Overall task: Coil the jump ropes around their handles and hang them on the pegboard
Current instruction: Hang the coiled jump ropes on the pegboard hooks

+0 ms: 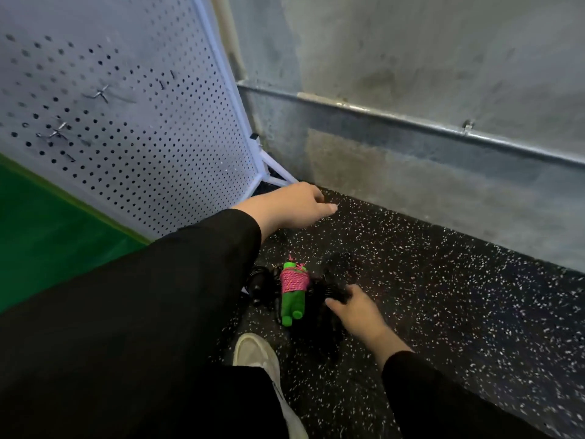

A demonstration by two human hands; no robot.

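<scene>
On the speckled floor (443,312), right hand (354,312) grips black rope (329,289) beside green handles (292,299).

Right hand (356,308) on black rope (329,291); green-handled rope (293,288) beside.

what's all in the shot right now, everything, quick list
coiled jump rope: one, green handles wrapped in pink cord, lying on the floor between the hands
black jump ropes: count unclear, black, heaped on the floor either side of the green one
pegboard: one, white, perforated, on a white frame, upper left
hooks: a few, metal, on the pegboard, nothing hanging on them
floor: one, black with white speckles
green surface: one, below the pegboard at left
wall: grey, with a metal rail across it
shoe: one, white, bottom centre
left hand: held above the floor, holding nothing
right hand: reaching into the black ropes
</scene>
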